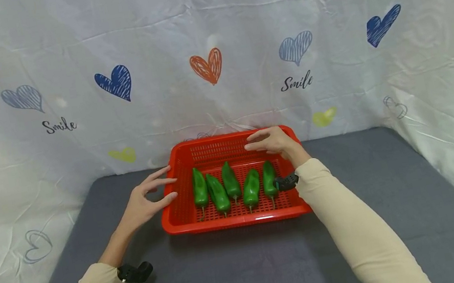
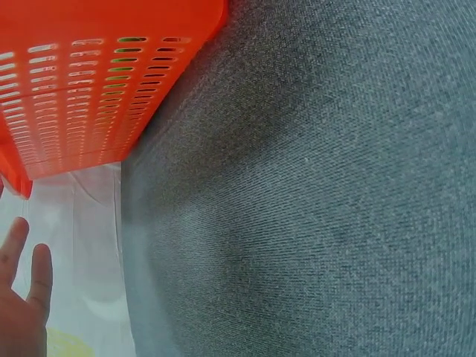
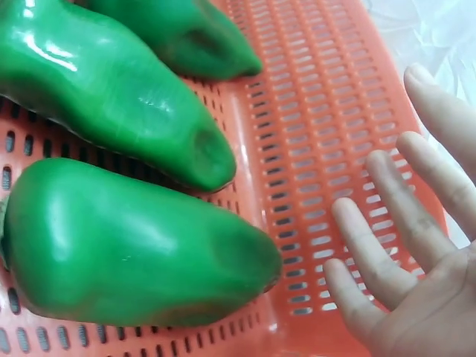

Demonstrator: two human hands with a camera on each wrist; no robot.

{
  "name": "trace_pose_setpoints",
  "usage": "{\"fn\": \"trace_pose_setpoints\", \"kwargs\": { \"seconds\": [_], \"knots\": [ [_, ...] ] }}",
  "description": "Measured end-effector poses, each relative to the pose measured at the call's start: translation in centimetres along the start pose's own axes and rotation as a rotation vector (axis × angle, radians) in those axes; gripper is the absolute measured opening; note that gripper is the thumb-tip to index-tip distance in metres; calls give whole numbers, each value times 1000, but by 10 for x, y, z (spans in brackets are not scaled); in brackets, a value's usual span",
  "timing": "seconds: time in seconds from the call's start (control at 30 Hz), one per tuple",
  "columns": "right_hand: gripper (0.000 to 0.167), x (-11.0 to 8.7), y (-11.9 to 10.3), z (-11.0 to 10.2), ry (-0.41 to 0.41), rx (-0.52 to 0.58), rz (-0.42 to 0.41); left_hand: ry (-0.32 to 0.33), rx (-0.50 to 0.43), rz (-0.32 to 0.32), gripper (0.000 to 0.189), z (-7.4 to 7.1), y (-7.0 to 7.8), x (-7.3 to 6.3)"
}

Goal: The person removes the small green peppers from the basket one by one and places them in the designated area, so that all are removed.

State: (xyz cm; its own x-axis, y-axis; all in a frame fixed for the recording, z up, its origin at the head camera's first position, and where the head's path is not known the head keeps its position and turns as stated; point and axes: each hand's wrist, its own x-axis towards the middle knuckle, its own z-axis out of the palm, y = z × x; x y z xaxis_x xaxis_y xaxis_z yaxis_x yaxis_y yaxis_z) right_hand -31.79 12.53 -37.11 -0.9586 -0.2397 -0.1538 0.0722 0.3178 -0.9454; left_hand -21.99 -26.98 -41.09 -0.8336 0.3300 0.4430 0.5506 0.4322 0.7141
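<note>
Several green peppers (image 1: 230,180) lie side by side in a red plastic basket (image 1: 239,220), their stems toward the near side. My left hand (image 1: 143,203) is at the basket's left rim with fingers spread; whether a fingertip touches the rim I cannot tell. In the left wrist view, part of that hand (image 2: 24,297) shows beyond the slotted basket wall (image 2: 82,97). Over the basket's back right part, my right hand (image 1: 273,142) holds nothing. The right wrist view shows its fingers (image 3: 401,201) extended and apart from the nearest pepper (image 3: 141,245).
The basket stands on a grey cloth-covered table (image 1: 247,267), near its back edge. Behind it hangs a white curtain (image 1: 162,72) printed with hearts and words, which also runs along both sides. Each wrist wears a black strap device (image 1: 135,272).
</note>
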Motion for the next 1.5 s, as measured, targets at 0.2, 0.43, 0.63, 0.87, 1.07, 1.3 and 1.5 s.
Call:
{"fn": "trace_pose_setpoints", "kwargs": {
  "seconds": [0.2, 0.43, 0.63, 0.87, 1.07, 1.3, 1.5],
  "knots": [
    [52, -1, 8, 4, -15, 27, 24, -2, 15, -6, 39, -1, 0, -3],
    [49, 1, 16, 6, -10, 98, 33, -11, 3, -4, 39, -1, 2, -1],
    [47, 3, 23, 9, -3, 120, 63, -14, 7, -3, 40, -1, 3, -2],
    [45, 6, 30, 13, 10, 89, 90, -17, -3, -4, 40, -1, 3, -1],
    [46, 5, 31, 14, 10, 9, 92, -17, -6, -6, 39, -1, 3, -1],
    [45, 0, 27, 16, 1, -34, 102, -15, 4, -17, 36, -1, 16, -1],
    [43, -1, 27, 16, -38, -41, 123, -6, 17, -16, 39, 0, 1, -1]
  ]
}}
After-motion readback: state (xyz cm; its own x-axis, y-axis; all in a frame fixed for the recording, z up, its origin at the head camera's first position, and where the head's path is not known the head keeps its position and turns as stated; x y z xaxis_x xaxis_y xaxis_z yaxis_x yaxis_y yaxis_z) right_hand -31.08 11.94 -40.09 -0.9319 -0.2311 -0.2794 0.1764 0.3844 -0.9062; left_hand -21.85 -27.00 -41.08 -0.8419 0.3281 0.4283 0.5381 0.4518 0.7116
